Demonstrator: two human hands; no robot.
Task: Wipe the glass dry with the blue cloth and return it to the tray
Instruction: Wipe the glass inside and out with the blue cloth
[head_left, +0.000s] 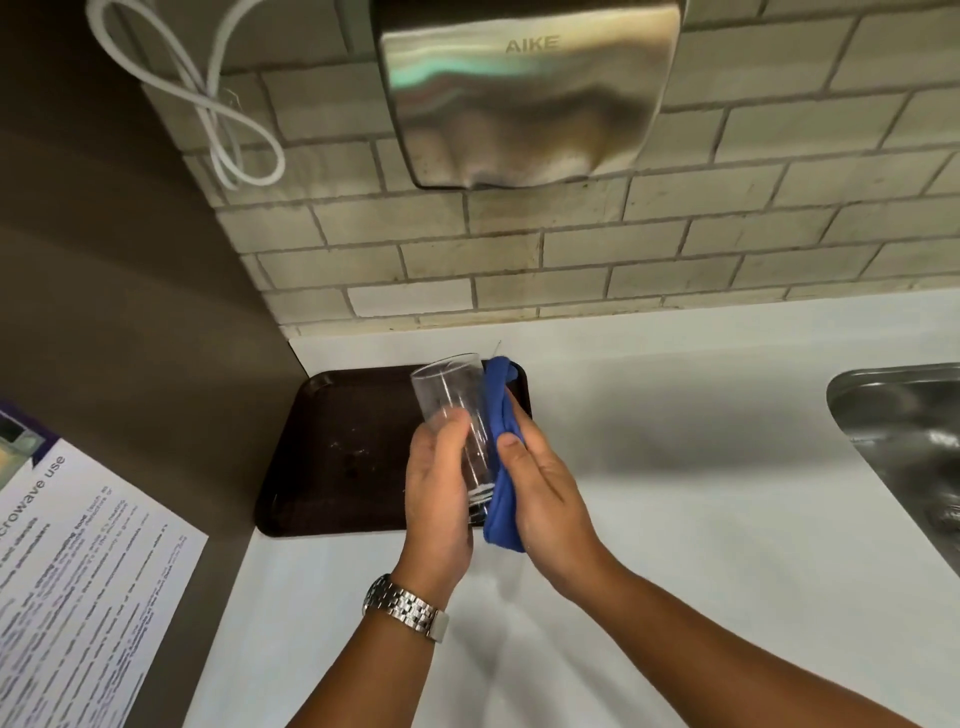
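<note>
Glass (457, 415): clear tumbler, tilted, held above the right edge of the dark tray (337, 447), off its surface. Left hand (439, 483): fingers wrapped around the glass's lower half. Right hand (545, 483): pressing the blue cloth (503, 415) against the glass's right side. Tray: back-left corner of the white counter (675, 493).
</note>
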